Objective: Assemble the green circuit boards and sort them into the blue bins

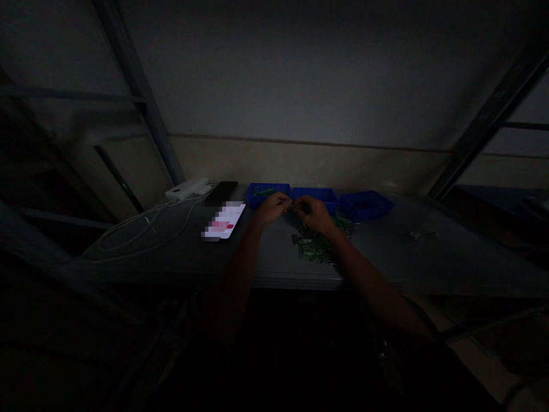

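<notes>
My left hand [273, 208] and my right hand [314, 212] meet in front of the blue bins, fingers pinched together. Between their fingertips is something small and dark; dim light hides its kind. Under and beside my right hand lies a pile of small green pieces with metal loops [317, 247]. Behind my left hand stands a blue bin [254, 201] with some green pieces in it. A second blue bin [329, 201] is partly covered by my right hand, and a third blue bin [364, 214] stands to the right.
A lit phone [231, 222] lies left of my hands on the grey table [274, 264]. Behind it are a dark flat device [222, 193] and a white box [187, 187] with trailing cables [128, 220]. Small pale bits [422, 233] lie at right. Metal posts [148, 114] frame the table.
</notes>
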Demonstrator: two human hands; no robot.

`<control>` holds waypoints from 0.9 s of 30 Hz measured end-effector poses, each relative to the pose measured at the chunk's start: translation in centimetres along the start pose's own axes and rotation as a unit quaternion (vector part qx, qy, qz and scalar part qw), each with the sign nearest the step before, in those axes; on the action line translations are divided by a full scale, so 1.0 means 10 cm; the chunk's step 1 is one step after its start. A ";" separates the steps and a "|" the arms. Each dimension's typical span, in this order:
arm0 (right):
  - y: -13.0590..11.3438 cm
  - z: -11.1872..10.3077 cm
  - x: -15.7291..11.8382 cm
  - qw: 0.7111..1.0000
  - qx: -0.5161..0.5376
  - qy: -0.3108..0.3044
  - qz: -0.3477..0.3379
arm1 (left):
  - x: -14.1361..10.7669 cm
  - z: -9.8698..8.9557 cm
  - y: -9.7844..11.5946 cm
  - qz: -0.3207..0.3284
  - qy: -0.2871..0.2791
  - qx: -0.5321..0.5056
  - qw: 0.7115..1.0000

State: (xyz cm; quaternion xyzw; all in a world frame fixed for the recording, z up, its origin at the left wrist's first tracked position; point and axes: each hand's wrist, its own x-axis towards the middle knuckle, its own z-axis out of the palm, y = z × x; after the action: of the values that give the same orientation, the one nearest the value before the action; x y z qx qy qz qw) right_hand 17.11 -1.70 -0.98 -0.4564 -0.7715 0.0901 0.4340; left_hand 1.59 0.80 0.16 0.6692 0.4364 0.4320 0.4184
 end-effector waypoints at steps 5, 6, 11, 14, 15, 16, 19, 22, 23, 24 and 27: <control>0.05 0.00 0.02 0.999 0.029 0.015 0.023 | -0.01 -0.02 0.02 -0.004 -0.023 -0.036 0.999; 0.05 0.00 0.02 0.999 0.039 0.017 0.029 | -0.02 -0.02 0.02 -0.008 -0.024 -0.048 0.999; 0.05 -0.02 0.02 0.995 0.080 0.023 0.057 | -0.07 -0.02 0.06 -0.008 -0.058 -0.079 0.995; 0.03 -0.05 0.02 0.995 0.067 0.013 0.066 | -0.07 -0.01 0.07 0.011 -0.061 -0.037 0.997; 0.02 -0.05 0.02 0.996 0.059 0.008 0.067 | -0.07 -0.01 0.07 0.017 -0.058 -0.019 0.998; 0.02 -0.06 0.02 0.997 0.049 0.004 0.066 | -0.06 0.00 0.06 0.023 -0.056 -0.002 0.998; 0.02 -0.07 0.02 0.997 0.032 0.005 0.068 | -0.04 0.01 0.03 0.040 -0.051 0.029 0.997; 0.01 -0.09 0.01 0.997 0.030 0.015 0.063 | -0.01 0.03 0.01 0.042 -0.038 0.043 0.997; 0.01 -0.09 0.01 0.998 0.031 0.016 0.059 | 0.00 0.04 0.00 0.040 -0.034 0.046 0.998; 0.01 -0.10 0.01 0.998 0.030 0.015 0.054 | 0.01 0.05 -0.01 0.039 -0.031 0.047 0.998; 0.01 -0.11 0.01 0.999 0.019 0.013 0.047 | 0.03 0.10 -0.03 0.037 -0.026 0.058 0.997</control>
State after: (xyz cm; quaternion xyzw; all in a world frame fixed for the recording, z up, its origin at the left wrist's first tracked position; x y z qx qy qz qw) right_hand 17.98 -1.83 -0.35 -0.4846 -0.7417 0.1193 0.4482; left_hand 2.52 0.93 -0.30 0.7188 0.4246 0.4037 0.3743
